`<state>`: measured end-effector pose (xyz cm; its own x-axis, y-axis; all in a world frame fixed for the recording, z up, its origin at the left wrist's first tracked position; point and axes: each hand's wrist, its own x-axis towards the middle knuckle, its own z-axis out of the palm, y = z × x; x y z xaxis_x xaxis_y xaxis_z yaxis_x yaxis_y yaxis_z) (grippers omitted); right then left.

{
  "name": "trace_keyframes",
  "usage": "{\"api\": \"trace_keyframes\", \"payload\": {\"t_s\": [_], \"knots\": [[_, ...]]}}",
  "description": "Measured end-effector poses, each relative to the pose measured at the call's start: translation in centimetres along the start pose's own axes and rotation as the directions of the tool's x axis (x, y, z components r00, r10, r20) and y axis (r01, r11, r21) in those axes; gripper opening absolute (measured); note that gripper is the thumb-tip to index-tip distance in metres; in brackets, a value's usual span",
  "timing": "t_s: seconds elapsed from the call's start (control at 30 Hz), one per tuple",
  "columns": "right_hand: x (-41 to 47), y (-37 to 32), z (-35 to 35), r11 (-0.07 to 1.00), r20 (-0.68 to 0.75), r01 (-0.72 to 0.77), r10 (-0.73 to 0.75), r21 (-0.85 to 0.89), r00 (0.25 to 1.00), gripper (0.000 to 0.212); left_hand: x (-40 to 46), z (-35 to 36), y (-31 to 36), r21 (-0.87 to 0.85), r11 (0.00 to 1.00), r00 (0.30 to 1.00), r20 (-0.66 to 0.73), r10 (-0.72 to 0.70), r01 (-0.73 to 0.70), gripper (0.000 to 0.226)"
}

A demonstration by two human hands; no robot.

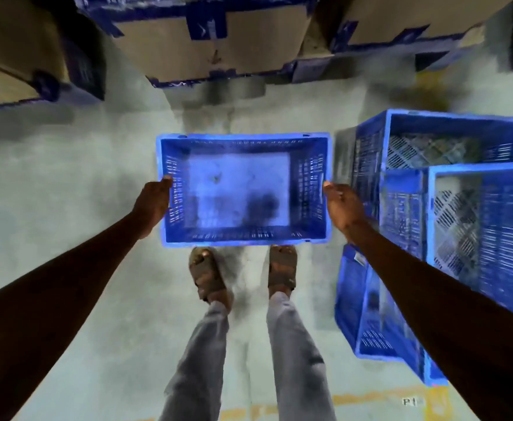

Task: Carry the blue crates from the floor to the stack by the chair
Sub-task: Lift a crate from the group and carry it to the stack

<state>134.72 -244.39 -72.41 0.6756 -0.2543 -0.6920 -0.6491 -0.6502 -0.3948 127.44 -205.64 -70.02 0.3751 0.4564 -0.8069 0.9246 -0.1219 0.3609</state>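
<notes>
Gripping the empty blue slotted plastic crate (243,189) at nine and three o'clock, your left hand (153,202) and right hand (341,205) are clamping its short walls, keeping it level.

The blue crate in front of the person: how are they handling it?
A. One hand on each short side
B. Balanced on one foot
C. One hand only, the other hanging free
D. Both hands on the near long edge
A: the left hand is on the left short side of the blue crate and the right hand is on the right short side.
</notes>
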Motion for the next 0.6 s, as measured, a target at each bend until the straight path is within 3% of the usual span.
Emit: {"api": "trace_keyframes", "payload": {"t_s": [0.07, 0.13, 0.2, 0.27, 0.33, 0.4, 0.47, 0.6], "knots": [[6.4, 2.4, 3.0, 1.000, -0.041, -0.008, 0.008, -0.017, 0.999, 0.098, 6.8, 1.7, -3.0, 0.074, 0.995, 0.987, -0.150, -0.056, 0.068, 0.086], [11.0, 3.5, 5.1, 0.999, -0.091, -0.043, 0.045, 0.025, 0.995, 0.102, 11.7, 3.1, -5.3, 0.004, 0.991, 0.969, -0.210, -0.130, 0.133, 0.102], [15.7, 5.5, 6.7, 0.996, -0.070, -0.074, 0.076, 0.041, 0.995, 0.098, 14.6, 4.0, -6.1, -0.158, 0.984, 0.984, -0.147, -0.104, 0.081, 0.076], [17.7, 5.6, 7.6, 0.987, -0.072, -0.120, 0.128, 0.105, 0.989, 0.107, 17.1, 4.9, -6.6, -0.299, 0.954, 0.990, -0.128, -0.053, 0.013, 0.055], [17.6, 5.0, 7.7, 0.968, -0.032, -0.140, 0.150, 0.207, 0.988, 0.091, 18.2, 5.0, -7.1, -0.364, 0.932, 0.993, -0.110, -0.037, -0.005, 0.060], [16.8, 4.1, 8.2, 0.944, 0.019, -0.151, 0.152, 0.294, 0.988, 0.075, 18.7, 4.8, -7.7, -0.407, 0.912, 0.998, 0.000, -0.058, 0.053, 0.071], [16.6, 4.0, 8.0, 0.920, 0.075, -0.200, 0.186, 0.336, 0.980, 0.074, 18.1, 4.8, -7.6, -0.409, 0.907, 0.995, 0.049, -0.091, 0.103, 0.078], [13.6, 2.5, 5.9, 0.907, 0.104, -0.253, 0.232, 0.337, 0.967, 0.070, 14.7, 3.8, -6.5, -0.389, 0.921, 0.995, -0.070, -0.069, 0.037, 0.076]]}}
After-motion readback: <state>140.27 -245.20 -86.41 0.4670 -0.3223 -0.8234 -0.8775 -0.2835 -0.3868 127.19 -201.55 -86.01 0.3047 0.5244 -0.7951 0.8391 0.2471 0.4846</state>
